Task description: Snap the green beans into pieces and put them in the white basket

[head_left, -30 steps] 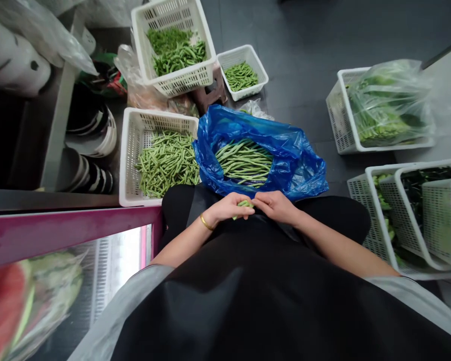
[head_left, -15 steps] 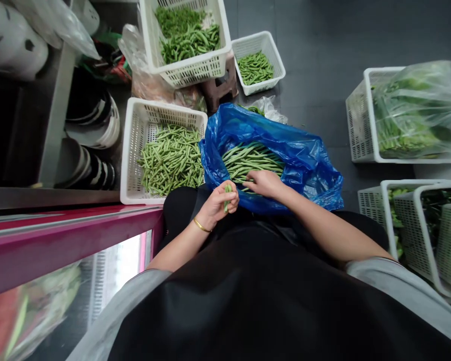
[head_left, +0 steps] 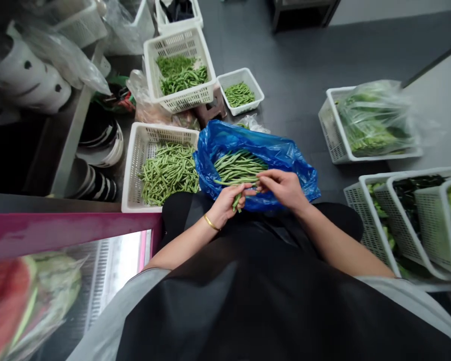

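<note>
My left hand (head_left: 227,204), with a gold bangle (head_left: 210,223) on the wrist, is shut on short pieces of green bean (head_left: 237,201) at the near edge of a blue plastic bag (head_left: 293,175). My right hand (head_left: 281,188) pinches the end of a long green bean (head_left: 236,181) that stretches across to my left hand. Loose long beans (head_left: 240,166) lie in the bag. To the left, a white plastic basket (head_left: 131,170) holds a heap of cut beans (head_left: 169,173).
Behind the bag, a white basket (head_left: 180,103) and a smaller one (head_left: 240,106) hold more beans. Bagged greens (head_left: 376,120) and stacked baskets (head_left: 398,225) stand on the dark floor to the right. White bowls (head_left: 97,145) and a pink-edged display case (head_left: 75,225) are at left.
My right hand has come back from the beans in the bag and now pinches a long bean. My left hand has lowered toward it. The view has tilted further forward.
</note>
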Motion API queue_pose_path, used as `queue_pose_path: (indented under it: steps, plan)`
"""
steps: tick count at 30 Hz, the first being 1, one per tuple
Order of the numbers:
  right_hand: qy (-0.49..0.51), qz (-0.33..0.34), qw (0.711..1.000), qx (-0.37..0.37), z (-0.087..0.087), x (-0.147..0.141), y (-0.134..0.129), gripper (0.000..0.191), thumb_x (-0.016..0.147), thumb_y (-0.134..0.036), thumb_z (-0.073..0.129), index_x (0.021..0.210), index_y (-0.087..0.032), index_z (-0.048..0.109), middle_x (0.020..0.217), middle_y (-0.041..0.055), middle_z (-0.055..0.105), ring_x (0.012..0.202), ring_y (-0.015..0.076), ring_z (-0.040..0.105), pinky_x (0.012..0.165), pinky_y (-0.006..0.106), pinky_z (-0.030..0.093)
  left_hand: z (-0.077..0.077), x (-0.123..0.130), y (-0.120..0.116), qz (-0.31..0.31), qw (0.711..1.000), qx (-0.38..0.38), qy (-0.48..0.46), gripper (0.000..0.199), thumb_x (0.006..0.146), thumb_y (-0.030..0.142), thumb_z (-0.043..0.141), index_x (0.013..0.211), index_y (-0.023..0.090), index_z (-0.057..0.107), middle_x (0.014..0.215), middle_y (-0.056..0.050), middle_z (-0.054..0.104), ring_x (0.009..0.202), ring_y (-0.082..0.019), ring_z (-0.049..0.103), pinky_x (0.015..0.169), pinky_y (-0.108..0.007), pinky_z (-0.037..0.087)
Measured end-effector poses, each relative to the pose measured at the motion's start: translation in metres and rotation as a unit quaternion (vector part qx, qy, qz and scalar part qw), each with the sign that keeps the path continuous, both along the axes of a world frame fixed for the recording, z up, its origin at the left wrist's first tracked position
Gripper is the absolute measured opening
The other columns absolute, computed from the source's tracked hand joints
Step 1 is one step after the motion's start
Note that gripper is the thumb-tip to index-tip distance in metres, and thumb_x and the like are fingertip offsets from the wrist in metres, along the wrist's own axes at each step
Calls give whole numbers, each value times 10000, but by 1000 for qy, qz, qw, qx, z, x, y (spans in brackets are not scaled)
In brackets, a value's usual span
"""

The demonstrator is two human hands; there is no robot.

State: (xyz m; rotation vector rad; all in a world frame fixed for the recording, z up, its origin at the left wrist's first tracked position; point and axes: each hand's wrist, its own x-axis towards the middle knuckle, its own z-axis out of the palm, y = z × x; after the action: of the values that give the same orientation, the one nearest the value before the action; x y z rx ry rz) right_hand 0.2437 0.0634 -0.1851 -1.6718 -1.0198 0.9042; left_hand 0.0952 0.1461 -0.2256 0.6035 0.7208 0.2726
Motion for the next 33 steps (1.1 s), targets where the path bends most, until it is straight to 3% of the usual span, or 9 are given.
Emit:
queue_pose_path:
  steps: [2, 5, 10, 15, 19, 21, 27, 30, 33]
  plan:
    - [57, -36, 998, 3, -9, -10, -28, 290, 789, -426, 554, 909, -184, 660, 770, 53, 693, 661, 192, 653, 643, 329, 537, 5, 9, -7, 48, 998, 15, -25, 243, 684, 211, 642, 899, 97, 624, 694, -44, 667, 373, -14, 374, 366, -163, 272]
    - [-4, -61, 998, -6, -29, -20, -53, 264, 802, -400, 539, 892, -188, 667, 801, 64, 698, 650, 189, 656, 654, 329, 536, 14, 13, -16, 90, 995, 33, -27, 163, 654, 119, 617, 817, 115, 607, 710, -33, 668, 411, -22, 425, 386, -153, 311]
    - [-137, -14, 990, -26, -41, -26, -66, 257, 875, -321, 432, 842, -180, 645, 770, 59, 690, 584, 151, 634, 632, 275, 495, 25, 5, -31, 101, 993, 49, -35, 184, 642, 101, 647, 821, 128, 618, 870, -42, 667, 658, -65, 589, 535, -147, 446]
    - [-315, 70, 944, -66, -40, -34, -66, 274, 873, -306, 419, 735, -159, 606, 792, 99, 679, 690, 174, 629, 606, 249, 427, 26, -1, -46, 108, 988, 111, 0, 197, 640, 215, 719, 739, 110, 585, 691, -13, 616, 496, -22, 470, 436, -135, 356]
    - [-93, -86, 992, -25, -43, -8, -64, 380, 854, -430, 390, 589, -190, 518, 508, 30, 562, 501, 144, 552, 483, 240, 401, 29, -7, -50, 122, 983, 137, -16, 256, 614, 266, 737, 731, 124, 559, 680, -9, 614, 487, -19, 441, 427, -137, 326]
    - [69, -163, 984, 11, -42, 10, -68, 421, 826, -525, 400, 598, -193, 525, 449, 2, 519, 449, 132, 528, 448, 237, 407, 31, -11, -49, 114, 983, 141, -15, 272, 610, 302, 731, 747, 131, 569, 652, 0, 603, 475, -20, 435, 422, -142, 317]
    - [158, 99, 975, -123, -30, 14, -77, 397, 559, -469, 749, 789, -157, 661, 701, 31, 675, 633, 138, 621, 579, 239, 480, 27, -19, -43, -72, 989, 128, 25, 229, 547, 300, 681, 646, 109, 604, 499, 3, 552, 368, -50, 416, 353, -186, 267]
    - [206, 39, 976, -59, -19, -1, -58, 456, 656, -567, 640, 856, -157, 633, 637, 9, 613, 495, 96, 540, 482, 228, 430, 23, -19, -46, -134, 980, 144, 35, 148, 566, 260, 602, 574, 113, 586, 450, 2, 528, 338, -57, 407, 341, -191, 258]
    - [106, -16, 993, 54, -3, -22, -44, 377, 739, -543, 571, 768, -169, 604, 576, -10, 548, 469, 89, 481, 487, 238, 421, 17, -19, -45, -108, 979, 157, 70, 109, 604, 214, 540, 560, 117, 565, 440, 8, 510, 322, -50, 385, 328, -183, 235]
